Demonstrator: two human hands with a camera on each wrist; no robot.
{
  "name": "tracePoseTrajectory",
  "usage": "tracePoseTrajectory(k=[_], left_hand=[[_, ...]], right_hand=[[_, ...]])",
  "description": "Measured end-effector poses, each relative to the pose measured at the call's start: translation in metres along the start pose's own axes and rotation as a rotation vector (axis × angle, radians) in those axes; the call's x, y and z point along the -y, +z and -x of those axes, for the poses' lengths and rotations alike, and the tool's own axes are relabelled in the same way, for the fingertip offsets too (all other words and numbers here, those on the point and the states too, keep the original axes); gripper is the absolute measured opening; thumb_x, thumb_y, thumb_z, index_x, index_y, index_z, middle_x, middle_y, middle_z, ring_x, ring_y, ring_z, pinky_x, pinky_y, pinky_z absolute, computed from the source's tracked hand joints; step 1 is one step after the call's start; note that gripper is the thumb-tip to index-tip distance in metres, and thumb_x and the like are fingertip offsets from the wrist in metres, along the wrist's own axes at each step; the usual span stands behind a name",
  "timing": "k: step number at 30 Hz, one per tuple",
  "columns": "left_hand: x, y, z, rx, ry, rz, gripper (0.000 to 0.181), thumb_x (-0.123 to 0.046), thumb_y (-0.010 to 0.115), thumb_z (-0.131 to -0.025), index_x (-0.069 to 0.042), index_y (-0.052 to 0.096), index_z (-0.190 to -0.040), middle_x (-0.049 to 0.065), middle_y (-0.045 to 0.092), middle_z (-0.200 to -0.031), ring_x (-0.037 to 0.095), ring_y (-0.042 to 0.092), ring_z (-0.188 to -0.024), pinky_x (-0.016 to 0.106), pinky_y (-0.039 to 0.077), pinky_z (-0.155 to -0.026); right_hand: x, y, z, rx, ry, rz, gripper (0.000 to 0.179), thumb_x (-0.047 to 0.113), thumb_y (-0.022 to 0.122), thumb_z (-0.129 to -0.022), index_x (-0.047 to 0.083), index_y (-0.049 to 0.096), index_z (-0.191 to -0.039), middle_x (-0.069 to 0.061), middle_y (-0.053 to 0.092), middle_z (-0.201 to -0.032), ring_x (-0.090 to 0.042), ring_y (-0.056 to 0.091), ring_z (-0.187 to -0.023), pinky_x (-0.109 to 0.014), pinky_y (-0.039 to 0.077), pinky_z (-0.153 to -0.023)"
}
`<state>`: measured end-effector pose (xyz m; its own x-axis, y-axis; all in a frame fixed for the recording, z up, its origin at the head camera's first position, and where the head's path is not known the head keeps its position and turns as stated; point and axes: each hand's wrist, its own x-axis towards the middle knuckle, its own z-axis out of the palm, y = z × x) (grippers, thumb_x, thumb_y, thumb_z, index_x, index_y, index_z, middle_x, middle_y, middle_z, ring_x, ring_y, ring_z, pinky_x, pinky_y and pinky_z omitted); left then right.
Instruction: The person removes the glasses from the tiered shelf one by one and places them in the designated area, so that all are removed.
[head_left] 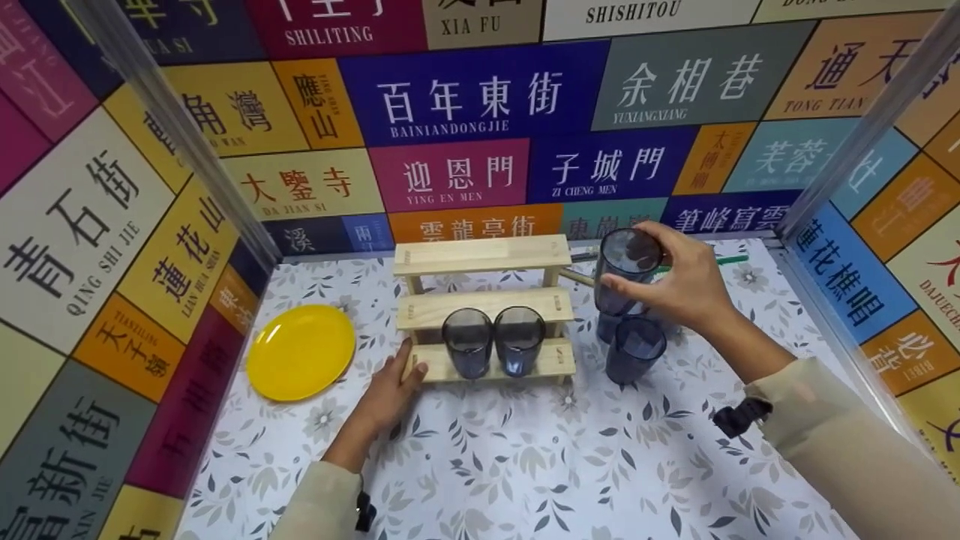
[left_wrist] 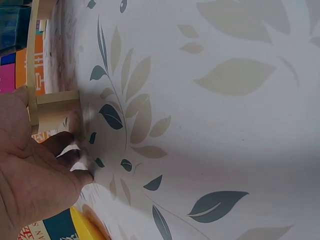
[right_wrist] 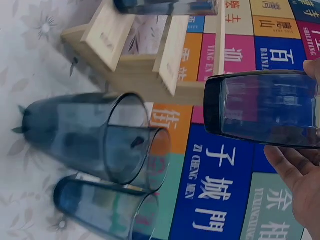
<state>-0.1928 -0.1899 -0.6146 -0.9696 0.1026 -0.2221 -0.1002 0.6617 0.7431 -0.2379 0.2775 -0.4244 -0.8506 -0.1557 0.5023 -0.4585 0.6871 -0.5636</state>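
Observation:
My right hand [head_left: 690, 281] grips a tinted drinking glass [head_left: 621, 251] round its side, thumb in front, above other glasses on the table. In the right wrist view the held glass [right_wrist: 265, 107] has its base toward the rack. Just below it stands another tinted glass [head_left: 636, 352], with more partly hidden behind. My left hand [head_left: 386, 394] holds the left end of the lowest step of a three-tier wooden rack [head_left: 480, 259], thumb at the front. Side by side on that step stand two tinted glasses, a left one [head_left: 469, 345] and a right one [head_left: 520, 345].
A yellow plate [head_left: 300, 352] lies left of the rack. Thin sticks, one end green [head_left: 733, 259], lie behind the glasses on the right. The leaf-patterned tabletop [head_left: 487, 465] extends in front. Panels with coloured signs [head_left: 472, 90] enclose the back and sides.

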Motion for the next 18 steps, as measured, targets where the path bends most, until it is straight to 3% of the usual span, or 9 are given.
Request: tracePoseTrajectory(k=[11,18], left_hand=[[-0.001,0.001,0.0,-0.005,0.004,-0.011,0.074,-0.053,0.047,-0.118,-0.023,0.019,-0.179,0.031,0.029,-0.178,0.052,0.021,-0.169,0.071,0.021,-0.134],[0.0,0.0,-0.001,-0.007,0.009,-0.019,0.075,-0.054,0.046,-0.118,-0.021,0.018,-0.179,0.031,0.03,-0.178,0.052,0.022,-0.169,0.072,0.022,-0.134]], right_hand=[[-0.026,-0.019,0.022,-0.031,0.04,0.041,0.079,0.031,0.104,-0.077,0.005,0.07,-0.144,-0.019,0.079,-0.119,-0.032,0.076,-0.094,-0.004,0.042,-0.079],[-0.034,-0.029,0.038,-0.012,0.114,0.07,0.084,0.037,0.102,-0.081,0.007,0.066,-0.15,-0.021,0.077,-0.124,-0.038,0.076,-0.101,-0.003,0.039,-0.082]])
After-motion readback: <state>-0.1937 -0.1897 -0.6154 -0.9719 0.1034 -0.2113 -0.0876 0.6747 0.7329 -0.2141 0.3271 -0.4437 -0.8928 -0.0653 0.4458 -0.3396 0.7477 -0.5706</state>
